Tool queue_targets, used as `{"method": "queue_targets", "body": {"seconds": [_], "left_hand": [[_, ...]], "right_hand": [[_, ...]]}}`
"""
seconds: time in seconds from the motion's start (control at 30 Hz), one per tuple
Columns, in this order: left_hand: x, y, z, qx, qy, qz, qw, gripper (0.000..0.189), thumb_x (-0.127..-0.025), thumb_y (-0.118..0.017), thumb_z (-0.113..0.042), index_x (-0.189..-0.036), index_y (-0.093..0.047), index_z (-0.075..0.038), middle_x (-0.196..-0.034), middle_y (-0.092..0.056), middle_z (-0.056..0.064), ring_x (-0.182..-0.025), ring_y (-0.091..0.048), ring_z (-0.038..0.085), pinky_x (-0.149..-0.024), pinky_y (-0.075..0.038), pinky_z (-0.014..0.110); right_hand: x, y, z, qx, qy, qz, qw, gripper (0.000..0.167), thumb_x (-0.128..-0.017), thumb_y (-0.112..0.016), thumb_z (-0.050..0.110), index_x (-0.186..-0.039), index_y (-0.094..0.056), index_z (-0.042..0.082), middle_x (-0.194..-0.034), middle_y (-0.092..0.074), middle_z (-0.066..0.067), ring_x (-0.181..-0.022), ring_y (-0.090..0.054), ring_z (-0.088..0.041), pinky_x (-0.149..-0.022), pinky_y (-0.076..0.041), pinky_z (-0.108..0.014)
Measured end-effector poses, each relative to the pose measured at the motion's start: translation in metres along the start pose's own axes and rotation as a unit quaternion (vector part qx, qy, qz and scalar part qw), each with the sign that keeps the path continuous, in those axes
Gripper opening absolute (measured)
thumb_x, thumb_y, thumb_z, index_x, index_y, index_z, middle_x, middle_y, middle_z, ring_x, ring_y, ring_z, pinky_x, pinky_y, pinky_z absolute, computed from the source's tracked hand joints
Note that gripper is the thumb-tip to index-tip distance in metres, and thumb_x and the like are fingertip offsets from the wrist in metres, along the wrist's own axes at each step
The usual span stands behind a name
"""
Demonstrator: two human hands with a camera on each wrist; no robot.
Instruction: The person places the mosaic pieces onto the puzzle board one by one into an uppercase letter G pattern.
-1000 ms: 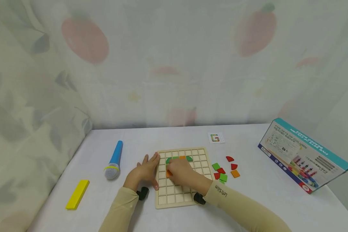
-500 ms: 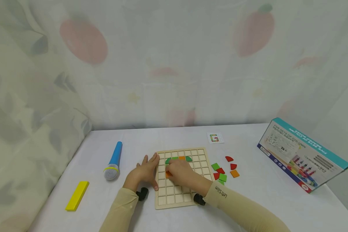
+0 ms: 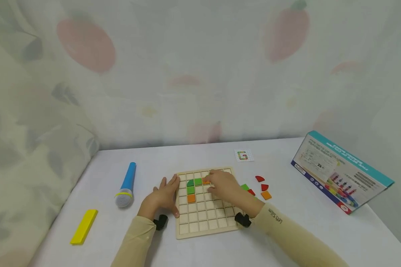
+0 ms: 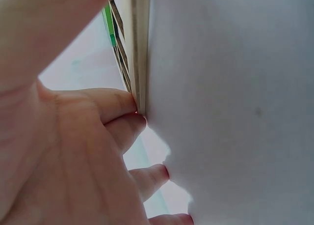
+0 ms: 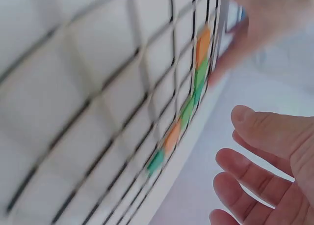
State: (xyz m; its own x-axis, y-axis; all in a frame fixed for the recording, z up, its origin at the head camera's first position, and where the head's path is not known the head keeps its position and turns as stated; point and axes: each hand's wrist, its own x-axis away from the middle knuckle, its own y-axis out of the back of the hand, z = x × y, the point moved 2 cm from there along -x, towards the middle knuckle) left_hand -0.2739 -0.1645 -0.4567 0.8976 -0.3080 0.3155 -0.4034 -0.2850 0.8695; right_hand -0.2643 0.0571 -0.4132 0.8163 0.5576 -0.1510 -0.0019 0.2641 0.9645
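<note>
A wooden grid board (image 3: 207,215) lies on the white table. Down its left side sit a dark green quarter-circle tile (image 3: 190,183), a light green square tile (image 3: 191,190) and an orange square tile (image 3: 191,198). Along the top row are another green square (image 3: 198,181) and an orange square (image 3: 205,181), partly covered by fingers. My left hand (image 3: 160,198) has its fingers spread, touching the board's left edge. Above the upper right of the board is my right hand (image 3: 225,187); in the right wrist view its loosely bent fingers (image 5: 240,163) hold nothing.
Right of the board lie red quarter-circle tiles (image 3: 259,178), an orange tile (image 3: 266,195) and green tiles (image 3: 245,187), partly hidden by the right arm. Behind them is a pattern card (image 3: 244,155). A box (image 3: 341,172) stands right; a toy microphone (image 3: 127,185) and yellow block (image 3: 84,227) lie left.
My right hand has left the orange tile in the left column and moved right and away, uncovering that tile and the green one above it. The left hand stays at the board's edge.
</note>
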Motion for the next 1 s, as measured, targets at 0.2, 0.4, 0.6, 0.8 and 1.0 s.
{"method": "queue_targets", "body": {"seconds": [0.2, 0.4, 0.6, 0.8, 1.0], "left_hand": [[-0.001, -0.001, 0.002, -0.004, 0.0, -0.002, 1.0, 0.132, -0.043, -0.091, -0.03, -0.149, -0.014, -0.009, -0.155, -0.003, 0.009, -0.137, 0.004, 0.044, -0.099, -0.007, 0.071], [0.0, 0.0, 0.002, 0.003, -0.002, -0.003, 1.0, 0.132, -0.043, -0.091, -0.029, -0.148, -0.015, -0.009, -0.155, -0.004, 0.009, -0.137, 0.003, 0.044, -0.099, -0.006, 0.071], [0.001, 0.0, 0.0, 0.004, -0.012, -0.004, 0.9999, 0.131, -0.043, -0.091, -0.03, -0.148, -0.015, -0.008, -0.155, -0.004, 0.01, -0.137, 0.003, 0.045, -0.097, -0.007, 0.072], [0.0, 0.001, -0.001, 0.002, -0.012, -0.006, 0.9999, 0.131, -0.043, -0.091, -0.031, -0.148, -0.016, -0.007, -0.155, -0.006, 0.011, -0.137, 0.002, 0.046, -0.097, -0.008, 0.073], [0.0, 0.001, 0.0, 0.004, -0.01, -0.005, 0.9999, 0.132, -0.043, -0.091, -0.031, -0.148, -0.016, -0.007, -0.155, -0.005, 0.011, -0.137, 0.002, 0.046, -0.097, -0.007, 0.073]], "right_hand": [[0.019, 0.005, -0.052, -0.013, -0.086, -0.001, 0.9962, 0.027, -0.077, -0.075, 0.016, -0.103, -0.07, 0.011, -0.098, -0.062, -0.001, -0.081, -0.061, -0.017, -0.062, -0.05, -0.028], [0.036, 0.003, -0.085, -0.02, -0.132, 0.042, 0.9902, 0.026, -0.077, -0.074, 0.015, -0.102, -0.069, 0.011, -0.096, -0.061, -0.002, -0.082, -0.059, -0.017, -0.064, -0.05, -0.031], [0.044, 0.003, -0.096, -0.017, -0.136, 0.08, 0.9873, 0.025, -0.077, -0.075, 0.016, -0.1, -0.069, 0.011, -0.09, -0.059, 0.001, -0.08, -0.056, -0.014, -0.071, -0.049, -0.033], [0.047, 0.003, -0.099, -0.026, -0.144, 0.102, 0.9839, 0.025, -0.076, -0.075, 0.016, -0.099, -0.069, 0.011, -0.091, -0.058, 0.002, -0.079, -0.053, -0.013, -0.071, -0.048, -0.032], [0.047, -0.005, -0.103, -0.023, -0.144, 0.099, 0.9843, 0.024, -0.076, -0.075, 0.019, -0.097, -0.068, 0.012, -0.089, -0.056, 0.003, -0.076, -0.051, -0.011, -0.066, -0.047, -0.029]]}}
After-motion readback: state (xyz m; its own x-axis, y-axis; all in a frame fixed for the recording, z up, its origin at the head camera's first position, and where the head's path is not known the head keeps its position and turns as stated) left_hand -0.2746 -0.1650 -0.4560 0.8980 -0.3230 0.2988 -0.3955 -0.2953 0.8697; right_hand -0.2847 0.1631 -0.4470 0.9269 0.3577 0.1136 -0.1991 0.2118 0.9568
